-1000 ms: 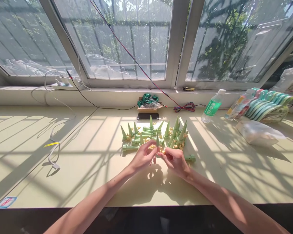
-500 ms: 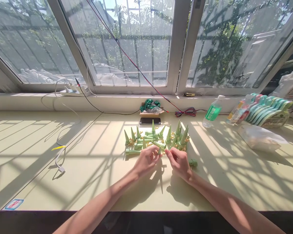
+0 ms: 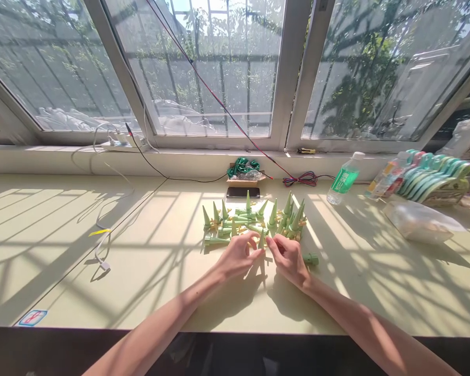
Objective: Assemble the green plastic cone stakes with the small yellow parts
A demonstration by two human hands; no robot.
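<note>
A cluster of green cone-shaped plastic spikes (image 3: pixel 254 219), some upright and some lying flat, sits mid-table with small yellow bits among them. My left hand (image 3: pixel 238 257) and my right hand (image 3: pixel 289 257) meet at the near edge of the cluster. Both pinch one upright green cone (image 3: pixel 261 240) between their fingertips. A short green cylinder piece (image 3: pixel 310 258) lies just right of my right hand.
A black phone (image 3: pixel 242 192) and a small box holding green material (image 3: pixel 243 169) lie behind the cluster. A green-labelled bottle (image 3: pixel 342 178), a second bottle, stacked teal packs (image 3: pixel 434 172) and a clear bag (image 3: pixel 421 222) are at right. White cables (image 3: pixel 102 250) trail at left.
The view has shifted slightly. My hands have stayed together at the cluster's near edge, and the cone between them now stands upright at the fingertips.
</note>
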